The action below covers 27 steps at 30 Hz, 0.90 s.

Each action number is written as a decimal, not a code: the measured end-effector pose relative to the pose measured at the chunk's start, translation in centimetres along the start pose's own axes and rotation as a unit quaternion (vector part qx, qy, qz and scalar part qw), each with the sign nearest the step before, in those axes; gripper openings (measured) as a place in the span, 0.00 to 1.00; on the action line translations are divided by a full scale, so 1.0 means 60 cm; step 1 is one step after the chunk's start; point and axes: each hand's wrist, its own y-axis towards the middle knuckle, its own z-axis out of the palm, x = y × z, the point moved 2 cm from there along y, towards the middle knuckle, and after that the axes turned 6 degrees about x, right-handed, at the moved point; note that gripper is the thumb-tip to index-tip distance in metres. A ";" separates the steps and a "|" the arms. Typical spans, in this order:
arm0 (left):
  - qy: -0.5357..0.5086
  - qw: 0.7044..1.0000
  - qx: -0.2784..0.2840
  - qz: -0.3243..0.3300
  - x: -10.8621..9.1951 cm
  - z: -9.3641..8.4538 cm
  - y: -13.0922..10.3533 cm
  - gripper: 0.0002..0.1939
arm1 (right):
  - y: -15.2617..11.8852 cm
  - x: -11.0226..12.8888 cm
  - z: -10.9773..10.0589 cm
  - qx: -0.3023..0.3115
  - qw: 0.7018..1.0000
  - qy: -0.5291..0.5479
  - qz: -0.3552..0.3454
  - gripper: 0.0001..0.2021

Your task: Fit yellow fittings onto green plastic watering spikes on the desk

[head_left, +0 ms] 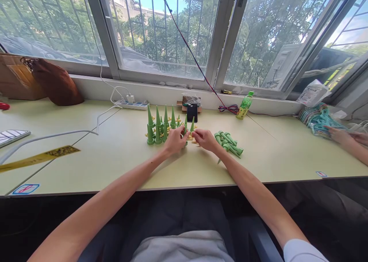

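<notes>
Rows of green cone-shaped spikes (pixel 158 135) stand points up on the table, with small yellow pieces sticking out of their sides. At the right end of these rows, my left hand (pixel 174 141) is closed around a green spike (pixel 185 131), its fingers covering much of it. My right hand (pixel 206 140) pinches with thumb and forefinger close beside that spike. What lies in its fingertips is too small to make out; small yellow pieces are right by them. A loose pile of green spikes (pixel 230 142) lies on its side beyond my right wrist.
Behind the rows are a dark phone (pixel 192 113) and a power strip (pixel 138 105). A green-capped bottle (pixel 245 105) stands by the sill. At far right another person's hand (pixel 339 135) touches turquoise hangers (pixel 319 120). A white cable (pixel 57 135) crosses the table's left side.
</notes>
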 end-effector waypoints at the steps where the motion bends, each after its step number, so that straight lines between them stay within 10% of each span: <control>1: 0.005 1.000 0.011 -0.004 0.001 0.001 0.000 0.13 | 0.000 0.000 0.000 -0.002 1.000 -0.004 0.001 0.18; 27: -0.029 0.997 -0.070 0.008 -0.007 -0.021 0.004 0.13 | 0.000 0.005 -0.004 -0.008 1.000 -0.015 0.010 0.19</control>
